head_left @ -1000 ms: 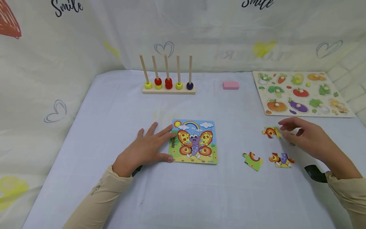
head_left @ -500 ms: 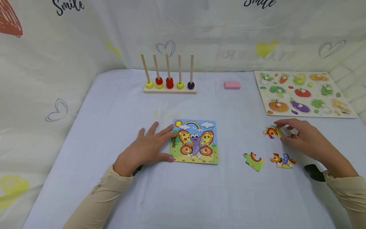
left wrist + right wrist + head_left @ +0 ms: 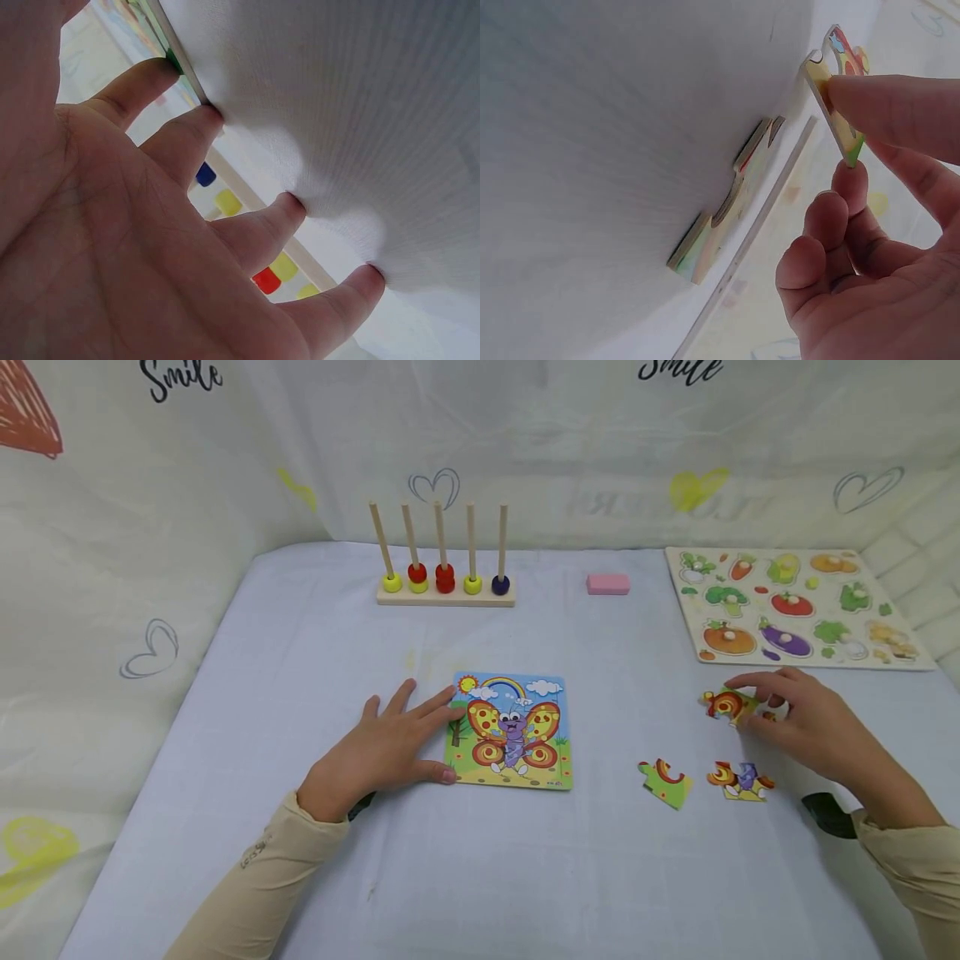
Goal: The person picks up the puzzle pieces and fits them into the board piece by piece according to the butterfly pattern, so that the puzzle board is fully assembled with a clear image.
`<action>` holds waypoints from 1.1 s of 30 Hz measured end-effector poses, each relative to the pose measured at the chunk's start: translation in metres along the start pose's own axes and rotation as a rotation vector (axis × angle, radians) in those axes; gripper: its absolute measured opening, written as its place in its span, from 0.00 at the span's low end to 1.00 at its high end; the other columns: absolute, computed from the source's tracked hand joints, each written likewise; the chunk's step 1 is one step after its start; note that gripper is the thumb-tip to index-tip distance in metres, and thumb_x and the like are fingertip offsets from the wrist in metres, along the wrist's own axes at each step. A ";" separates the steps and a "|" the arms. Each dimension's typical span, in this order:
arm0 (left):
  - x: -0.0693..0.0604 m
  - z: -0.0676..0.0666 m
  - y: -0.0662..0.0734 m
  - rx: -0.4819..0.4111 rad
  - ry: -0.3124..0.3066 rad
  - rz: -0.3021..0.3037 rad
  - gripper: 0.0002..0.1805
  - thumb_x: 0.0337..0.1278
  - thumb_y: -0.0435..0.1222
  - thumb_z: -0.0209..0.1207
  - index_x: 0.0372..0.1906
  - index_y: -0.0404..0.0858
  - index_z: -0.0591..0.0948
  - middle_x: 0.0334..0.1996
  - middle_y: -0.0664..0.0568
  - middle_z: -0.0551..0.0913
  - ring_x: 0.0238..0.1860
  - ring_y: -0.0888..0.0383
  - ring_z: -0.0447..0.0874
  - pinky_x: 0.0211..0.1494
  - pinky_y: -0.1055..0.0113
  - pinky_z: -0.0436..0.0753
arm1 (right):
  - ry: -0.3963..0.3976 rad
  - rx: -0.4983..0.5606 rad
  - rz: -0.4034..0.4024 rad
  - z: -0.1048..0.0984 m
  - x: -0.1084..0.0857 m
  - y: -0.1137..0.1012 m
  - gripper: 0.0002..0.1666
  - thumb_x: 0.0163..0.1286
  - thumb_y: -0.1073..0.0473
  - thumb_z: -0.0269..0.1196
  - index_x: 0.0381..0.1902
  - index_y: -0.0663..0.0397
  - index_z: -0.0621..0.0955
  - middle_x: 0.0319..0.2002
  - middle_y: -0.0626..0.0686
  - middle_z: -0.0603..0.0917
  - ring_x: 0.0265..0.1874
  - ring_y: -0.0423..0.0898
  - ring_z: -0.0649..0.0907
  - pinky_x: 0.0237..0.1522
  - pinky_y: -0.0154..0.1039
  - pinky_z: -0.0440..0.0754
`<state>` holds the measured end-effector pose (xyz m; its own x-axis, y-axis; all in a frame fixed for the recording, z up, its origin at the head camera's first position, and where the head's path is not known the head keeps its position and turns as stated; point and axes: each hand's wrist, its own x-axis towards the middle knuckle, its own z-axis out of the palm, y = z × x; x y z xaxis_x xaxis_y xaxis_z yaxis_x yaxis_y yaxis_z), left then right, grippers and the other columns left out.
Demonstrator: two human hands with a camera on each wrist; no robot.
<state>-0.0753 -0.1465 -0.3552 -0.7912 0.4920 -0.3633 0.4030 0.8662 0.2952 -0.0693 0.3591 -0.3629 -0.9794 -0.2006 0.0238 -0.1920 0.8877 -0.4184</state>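
My left hand (image 3: 375, 756) lies spread at the left edge of the square butterfly puzzle (image 3: 513, 731), fingers touching it and the cloth. Thumb and fingers of my right hand (image 3: 817, 731) pinch a puzzle piece with a red-orange swirl (image 3: 726, 704); in the right wrist view that piece (image 3: 840, 112) is tilted off the cloth. Another piece (image 3: 724, 210) lies on the cloth beyond the fingertips there, mostly hidden by the hand in the head view. Nearer the body are a green piece (image 3: 666, 783) and a piece with purple and orange (image 3: 741, 782).
A bead abacus (image 3: 446, 597) with five upright rods stands at the back. Right of it lies a pink block (image 3: 607, 584). A vegetable peg board (image 3: 757, 602) occupies the back right, just beyond my right hand.
My right hand has closed on the swirl piece, which has shifted slightly to the right and turned. The left hand stays in place on the puzzle's edge.
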 end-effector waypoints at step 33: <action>-0.001 0.000 0.000 0.002 -0.001 0.003 0.52 0.60 0.61 0.73 0.85 0.56 0.64 0.88 0.57 0.48 0.85 0.32 0.37 0.75 0.22 0.49 | 0.041 0.124 0.020 0.000 -0.002 -0.021 0.16 0.74 0.66 0.70 0.58 0.56 0.86 0.43 0.57 0.87 0.34 0.37 0.76 0.29 0.28 0.75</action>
<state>-0.0750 -0.1470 -0.3550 -0.7896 0.4949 -0.3629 0.4064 0.8648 0.2950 -0.0632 0.3410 -0.3537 -0.9852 -0.1637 0.0504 -0.1654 0.8326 -0.5286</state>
